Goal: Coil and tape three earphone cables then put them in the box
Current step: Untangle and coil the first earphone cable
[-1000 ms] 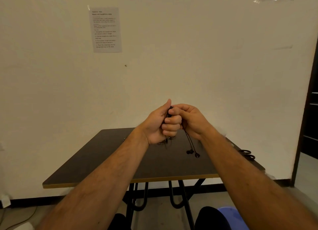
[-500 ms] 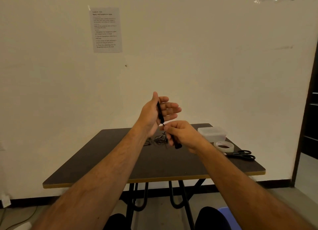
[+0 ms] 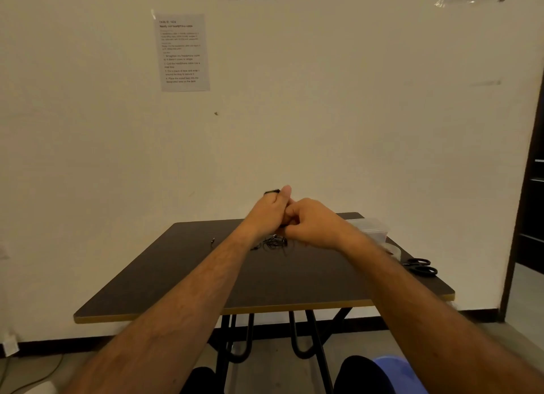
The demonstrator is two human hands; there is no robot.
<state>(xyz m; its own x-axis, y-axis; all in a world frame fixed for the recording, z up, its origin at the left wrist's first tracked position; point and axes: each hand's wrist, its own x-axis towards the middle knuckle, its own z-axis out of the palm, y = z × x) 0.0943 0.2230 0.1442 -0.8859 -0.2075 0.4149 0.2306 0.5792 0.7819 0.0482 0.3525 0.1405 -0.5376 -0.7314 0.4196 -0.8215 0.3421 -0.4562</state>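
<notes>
My left hand (image 3: 269,212) is raised above the dark table (image 3: 182,276) and grips a black earphone cable (image 3: 272,191), a bit of which shows over its knuckles. My right hand (image 3: 313,224) is pressed against the left one, fingers curled round the same cable, most of which is hidden between the hands. More loose black earphone cables (image 3: 275,243) lie tangled on the table just below the hands. The clear plastic box (image 3: 372,230) stands at the table's far right, partly behind my right forearm.
A roll of tape (image 3: 393,250) and black scissors (image 3: 422,266) lie near the table's right edge. A small dark piece (image 3: 212,241) lies left of the tangle. A wall with a paper sheet (image 3: 182,52) is right behind the table.
Half a second ago my left hand was open with the cable across its palm and my right hand pulled it downward. Now both hands have closed together again around the cable.
</notes>
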